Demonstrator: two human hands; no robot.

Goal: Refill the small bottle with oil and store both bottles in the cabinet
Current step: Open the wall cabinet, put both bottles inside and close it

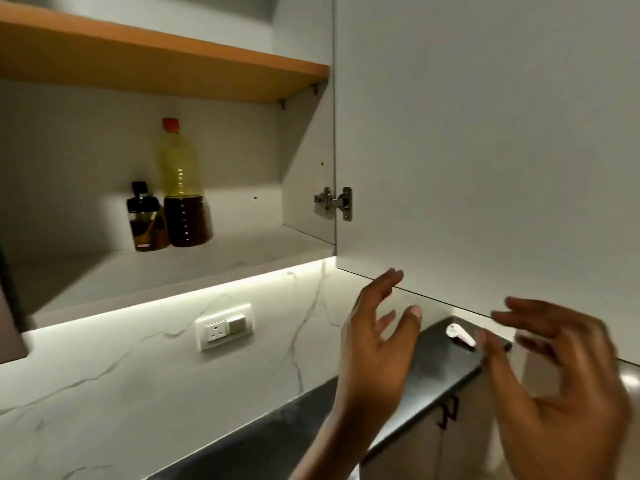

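Inside the open wall cabinet, a small bottle (pixel 145 220) with a black top and dark oil stands on the lower shelf (pixel 207 261). Right beside it stands a tall plastic bottle (pixel 181 188) with a red cap, holding dark oil low down. The white cabinet door (pixel 485 133) hangs open to the right. My left hand (pixel 377 337) is raised with fingers spread, its fingertips near the door's bottom edge. My right hand (pixel 561 375) is lifted below the door, fingers loosely spread and blurred. Neither hand holds anything.
An orange-edged upper shelf (pixel 173 60) runs above the bottles. A lit strip glows under the cabinet over a marble backsplash with a wall socket (pixel 225 327). A dark countertop (pixel 443 368) with a small white object (pixel 459 336) lies below. A dark door edge shows at far left.
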